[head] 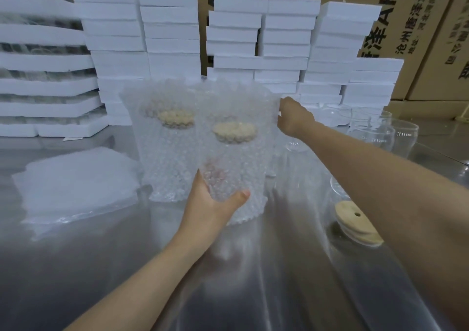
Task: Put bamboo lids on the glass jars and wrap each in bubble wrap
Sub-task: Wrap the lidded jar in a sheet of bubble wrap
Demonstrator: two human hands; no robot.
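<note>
Now wrapping: front jar gripped low, wrap edge pinched high

You cup your left hand round the base of the front jar, thumb and fingers curled on it through the bubble wrap, likely to steady it upright while the sheet closes round. Its bamboo lid is on and shows through the bubbles. Your right hand pinches the wrap's top right edge, probably to pull it taut; its fingertips are hidden by the sheet. Can't tell if the jar's base touches the steel table.

A second wrapped jar, lid on, stands just behind and to the left, so that one looks finished. A stack of wrap sheets lies on the left, within reach. A lidded jar waits unwrapped near your right forearm, and bare glass jars cluster farther back on the right. White foam boxes are stacked along the back, with printed cartons behind them. Looks like a packing room.
</note>
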